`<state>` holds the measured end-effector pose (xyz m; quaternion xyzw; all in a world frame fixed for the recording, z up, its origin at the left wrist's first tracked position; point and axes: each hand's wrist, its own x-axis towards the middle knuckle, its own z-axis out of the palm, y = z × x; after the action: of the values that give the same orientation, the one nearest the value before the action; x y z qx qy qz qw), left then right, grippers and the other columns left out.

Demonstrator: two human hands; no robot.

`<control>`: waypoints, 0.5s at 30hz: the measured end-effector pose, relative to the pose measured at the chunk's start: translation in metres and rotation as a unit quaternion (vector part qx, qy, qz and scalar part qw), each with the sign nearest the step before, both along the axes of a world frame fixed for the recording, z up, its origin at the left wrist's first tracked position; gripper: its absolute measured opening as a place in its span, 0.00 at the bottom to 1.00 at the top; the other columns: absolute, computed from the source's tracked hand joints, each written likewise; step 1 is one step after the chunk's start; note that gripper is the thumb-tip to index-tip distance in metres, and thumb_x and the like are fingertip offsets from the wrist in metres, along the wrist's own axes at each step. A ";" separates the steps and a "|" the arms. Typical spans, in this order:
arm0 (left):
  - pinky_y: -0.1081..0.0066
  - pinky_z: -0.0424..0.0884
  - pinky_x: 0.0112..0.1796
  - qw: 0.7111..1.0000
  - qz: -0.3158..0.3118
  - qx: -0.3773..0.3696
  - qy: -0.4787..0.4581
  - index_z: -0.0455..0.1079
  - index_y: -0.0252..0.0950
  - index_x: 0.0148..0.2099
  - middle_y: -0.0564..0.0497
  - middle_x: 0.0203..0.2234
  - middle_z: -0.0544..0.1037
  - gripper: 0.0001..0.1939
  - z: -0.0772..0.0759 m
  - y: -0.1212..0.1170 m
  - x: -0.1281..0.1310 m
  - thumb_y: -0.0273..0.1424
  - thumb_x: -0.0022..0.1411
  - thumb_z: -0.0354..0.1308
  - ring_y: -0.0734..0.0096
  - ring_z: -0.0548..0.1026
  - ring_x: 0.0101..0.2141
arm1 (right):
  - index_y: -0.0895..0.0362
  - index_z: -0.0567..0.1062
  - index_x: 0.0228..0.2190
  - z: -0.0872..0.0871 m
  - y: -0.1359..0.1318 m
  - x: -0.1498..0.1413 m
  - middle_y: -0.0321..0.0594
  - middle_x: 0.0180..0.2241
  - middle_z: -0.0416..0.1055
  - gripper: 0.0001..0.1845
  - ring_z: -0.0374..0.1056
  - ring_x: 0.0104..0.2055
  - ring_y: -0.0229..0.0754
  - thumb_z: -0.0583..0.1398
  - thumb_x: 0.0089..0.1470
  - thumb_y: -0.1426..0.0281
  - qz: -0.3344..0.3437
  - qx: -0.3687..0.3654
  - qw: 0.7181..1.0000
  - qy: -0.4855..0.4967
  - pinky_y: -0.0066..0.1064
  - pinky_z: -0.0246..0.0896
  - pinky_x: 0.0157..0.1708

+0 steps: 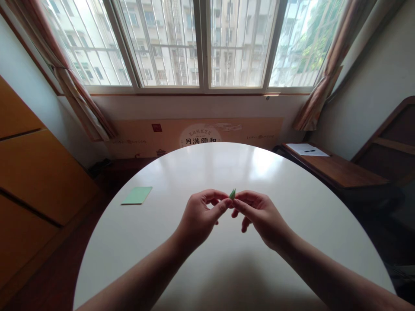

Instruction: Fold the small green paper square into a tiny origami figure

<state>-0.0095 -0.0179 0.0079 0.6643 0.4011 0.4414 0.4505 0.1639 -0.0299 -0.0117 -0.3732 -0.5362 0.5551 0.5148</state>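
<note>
Between my two hands, above the middle of the table, is a small piece of folded green paper (pixel 232 194) with pointed tips sticking up. My left hand (pixel 202 214) pinches its left side between thumb and index finger. On the other side, the thumb and index finger of my right hand (pixel 259 211) close on the paper too, while its lower fingers curl loosely beneath. Fingertips cover the lower part of the folded paper. A stack of square light green paper (pixel 136 195) lies on the table to the left, apart from both hands.
The round white table (pixel 129 259) has a curved edge on all visible sides. A wooden side table (pixel 359 170) at the right bears a white sheet (pixel 306 150) with a dark pen-like object (pixel 309 150). Orange cabinets (pixel 39 172) stand at the left; a barred window (pixel 201 43) is ahead.
</note>
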 end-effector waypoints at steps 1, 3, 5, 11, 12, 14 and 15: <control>0.77 0.70 0.20 1.000 -0.005 0.000 -0.003 0.78 0.30 0.39 0.46 0.27 0.79 0.13 0.001 0.000 0.000 0.37 0.60 0.64 0.69 0.73 0.27 | 0.59 0.80 0.34 0.001 0.000 0.000 0.42 0.28 0.74 0.15 0.70 0.31 0.41 0.68 0.53 0.58 0.011 -0.009 1.000 0.013 0.21 0.64 0.15; 0.77 0.70 0.20 1.000 -0.016 0.000 -0.009 0.78 0.30 0.39 0.46 0.27 0.80 0.13 0.002 -0.001 0.001 0.36 0.59 0.64 0.69 0.74 0.27 | 0.58 0.80 0.34 0.002 -0.001 0.000 0.41 0.28 0.73 0.14 0.69 0.31 0.40 0.68 0.54 0.59 0.031 -0.018 0.999 0.032 0.20 0.64 0.15; 0.77 0.69 0.19 1.000 -0.017 0.001 -0.010 0.78 0.31 0.39 0.46 0.26 0.80 0.12 0.003 -0.002 0.001 0.36 0.59 0.64 0.69 0.74 0.27 | 0.58 0.80 0.34 0.003 -0.001 0.000 0.40 0.28 0.72 0.14 0.69 0.31 0.40 0.67 0.55 0.59 0.046 -0.017 0.998 0.041 0.20 0.64 0.15; 0.76 0.69 0.19 1.000 0.001 0.024 0.019 0.77 0.31 0.36 0.48 0.25 0.78 0.12 0.002 -0.001 -0.001 0.37 0.61 0.62 0.71 0.72 0.25 | 0.58 0.79 0.34 0.000 -0.002 -0.001 0.39 0.26 0.71 0.14 0.69 0.30 0.40 0.67 0.54 0.59 0.020 -0.002 0.999 0.028 0.21 0.65 0.16; 0.76 0.69 0.20 0.999 0.004 0.038 0.030 0.77 0.32 0.36 0.48 0.25 0.78 0.12 0.001 -0.001 -0.001 0.37 0.62 0.62 0.71 0.72 0.25 | 0.58 0.79 0.34 0.000 -0.002 -0.002 0.39 0.26 0.72 0.15 0.69 0.30 0.40 0.68 0.54 0.59 0.017 -0.004 1.000 0.024 0.21 0.65 0.16; 0.77 0.69 0.21 0.996 0.013 0.073 0.050 0.76 0.33 0.36 0.49 0.25 0.78 0.10 0.000 -0.001 -0.002 0.35 0.62 0.61 0.72 0.72 0.25 | 0.58 0.79 0.33 -0.001 -0.001 -0.002 0.40 0.27 0.72 0.15 0.69 0.30 0.40 0.68 0.53 0.59 0.013 -0.014 1.000 0.020 0.21 0.65 0.16; 0.77 0.69 0.21 0.994 0.019 0.089 0.058 0.76 0.33 0.35 0.49 0.26 0.78 0.09 0.000 -0.001 -0.003 0.35 0.63 0.61 0.72 0.72 0.26 | 0.58 0.79 0.33 -0.001 -0.001 -0.002 0.40 0.27 0.72 0.15 0.70 0.31 0.40 0.68 0.53 0.59 0.011 -0.019 1.000 0.022 0.21 0.65 0.16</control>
<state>-0.0123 -0.0187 0.0077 0.7185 0.3982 0.4446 0.3569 0.1618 -0.0312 -0.0123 -0.3647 -0.5181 0.5789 0.5133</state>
